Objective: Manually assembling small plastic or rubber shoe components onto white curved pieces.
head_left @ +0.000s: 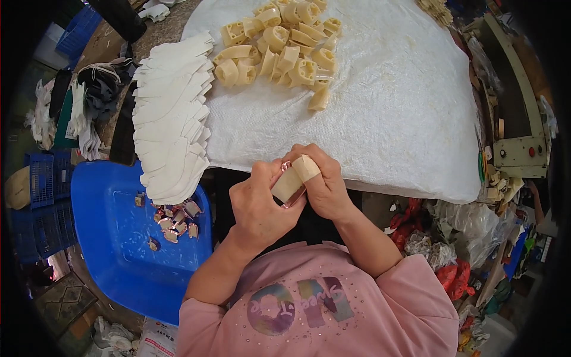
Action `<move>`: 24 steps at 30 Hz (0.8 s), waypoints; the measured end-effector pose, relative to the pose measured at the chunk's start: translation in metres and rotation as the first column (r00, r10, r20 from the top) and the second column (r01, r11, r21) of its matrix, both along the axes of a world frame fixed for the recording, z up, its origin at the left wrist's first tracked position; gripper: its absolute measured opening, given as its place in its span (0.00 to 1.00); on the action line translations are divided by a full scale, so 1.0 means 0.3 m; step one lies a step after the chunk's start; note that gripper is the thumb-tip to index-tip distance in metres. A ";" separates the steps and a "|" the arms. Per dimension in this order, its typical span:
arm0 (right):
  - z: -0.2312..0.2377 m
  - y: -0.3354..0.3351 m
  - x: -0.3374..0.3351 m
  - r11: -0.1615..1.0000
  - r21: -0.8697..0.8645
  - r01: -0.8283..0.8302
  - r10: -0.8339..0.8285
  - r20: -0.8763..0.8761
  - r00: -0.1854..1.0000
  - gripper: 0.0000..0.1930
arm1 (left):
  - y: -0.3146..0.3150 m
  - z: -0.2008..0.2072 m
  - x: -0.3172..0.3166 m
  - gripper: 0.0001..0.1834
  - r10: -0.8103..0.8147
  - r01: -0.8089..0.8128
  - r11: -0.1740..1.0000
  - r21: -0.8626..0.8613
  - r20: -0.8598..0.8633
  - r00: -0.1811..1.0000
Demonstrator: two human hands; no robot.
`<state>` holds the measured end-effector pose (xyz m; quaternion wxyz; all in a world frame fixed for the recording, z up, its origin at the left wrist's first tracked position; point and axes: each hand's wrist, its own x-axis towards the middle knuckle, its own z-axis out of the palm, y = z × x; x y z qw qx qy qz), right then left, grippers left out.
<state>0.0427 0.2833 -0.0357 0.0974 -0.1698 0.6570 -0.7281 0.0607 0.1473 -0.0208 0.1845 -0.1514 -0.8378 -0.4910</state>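
Observation:
Both my hands are closed on one cream block that looks like a shoe heel (pixel 288 185), held in front of my chest near the table's front edge. Shiny pink covering shows along its edges. My left hand (pixel 260 199) grips it from the left side. My right hand (pixel 326 181) wraps its upper right part, thumb pressed against a pale cream end. The far fingers of both hands are partly hidden. Beyond them on the table lies a pile of bare cream plastic heels (pixel 288 55).
A white woven sheet (pixel 392 113) covers the table. Overlapping white cut strips (pixel 172 113) lie along its left side, hanging over a blue tub (pixel 128 279). Several pink-covered heels (pixel 172 223) sit in the tub. Plastic bags (pixel 470 223) crowd the right, below a green metal frame (pixel 520 157).

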 end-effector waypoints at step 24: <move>0.035 -0.046 -0.070 0.999 -0.045 0.019 -0.016 0.063 0.998 0.19 | -0.143 -0.075 0.011 0.24 0.235 -0.244 0.969 -0.047 -0.142 0.962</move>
